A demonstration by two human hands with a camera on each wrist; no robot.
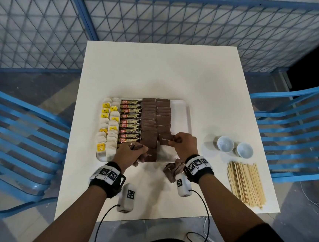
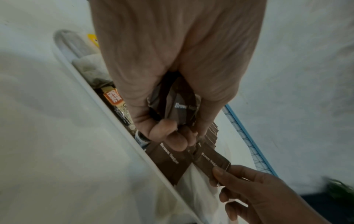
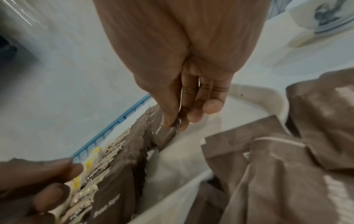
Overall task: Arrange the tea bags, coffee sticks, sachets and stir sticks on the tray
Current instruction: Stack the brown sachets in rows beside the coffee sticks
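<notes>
Brown sugar sachets (image 1: 155, 119), flat and matte, are laid in two rows on the white tray (image 1: 180, 109), beside coffee sticks (image 1: 130, 120) and tea bags (image 1: 108, 129). Spare sachets are bunched in the left hand (image 1: 132, 155); one is pinched by the right hand (image 1: 183, 143).

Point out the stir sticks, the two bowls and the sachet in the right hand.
stir sticks (image 1: 246, 183): head view, middle of the bundle.
bowls (image 1: 225, 144): head view, inside of the left bowl.
sachet (image 2: 212, 161): left wrist view, its printed face.
</notes>
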